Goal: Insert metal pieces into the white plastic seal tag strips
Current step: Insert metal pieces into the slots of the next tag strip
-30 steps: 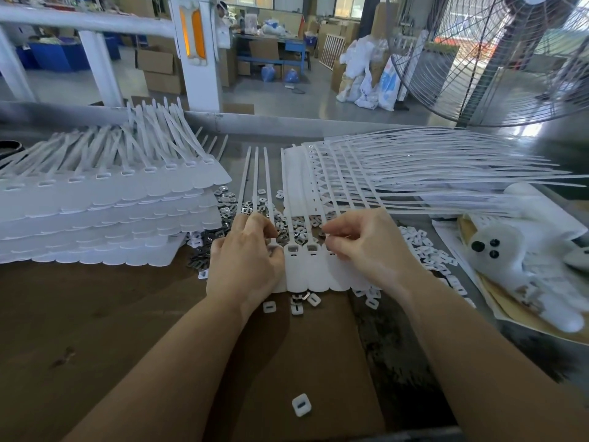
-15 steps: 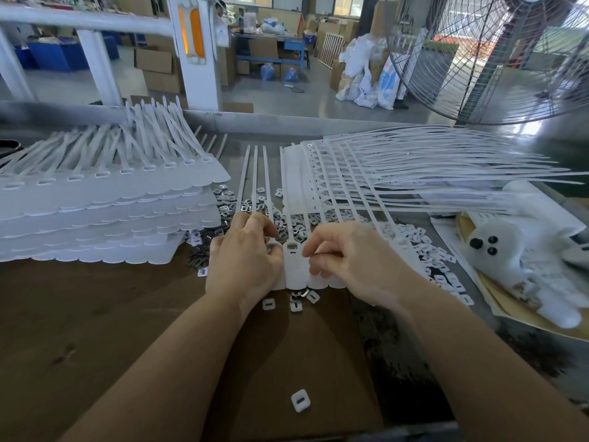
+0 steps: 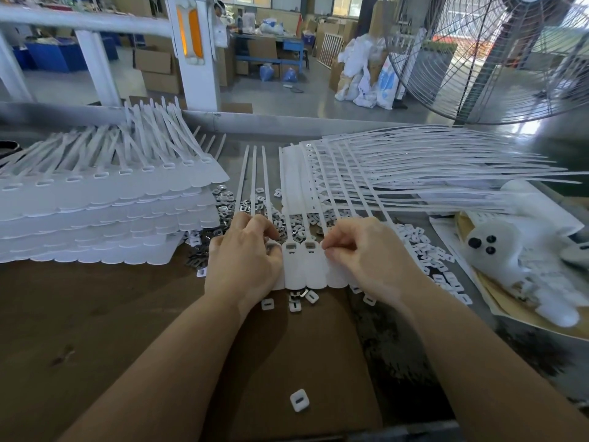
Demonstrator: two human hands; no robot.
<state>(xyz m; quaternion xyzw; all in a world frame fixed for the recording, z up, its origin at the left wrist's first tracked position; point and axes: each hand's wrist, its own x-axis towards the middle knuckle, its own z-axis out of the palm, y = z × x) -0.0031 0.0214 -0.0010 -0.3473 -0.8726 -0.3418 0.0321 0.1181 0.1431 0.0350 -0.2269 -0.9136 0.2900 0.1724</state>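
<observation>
Strip [image 3: 304,266] of joined white seal tags lies flat on the surface, right in front of the big stack of tags [image 3: 105,215]. Left hand [image 3: 243,263] curls over its left end; whether that grip holds anything I can't tell. Right hand [image 3: 366,253] pinches at a slot on the right, grip nearly closed, its contents hidden. Tags look light and bendy, so best pinned at the wide head. Metal pieces [image 3: 229,202] behind the strip look tiny and slippery, fingertip stuff. No readable writing anywhere.

Probably factory: cardboard boxes [image 3: 153,60], industrial fan [image 3: 497,55]
</observation>
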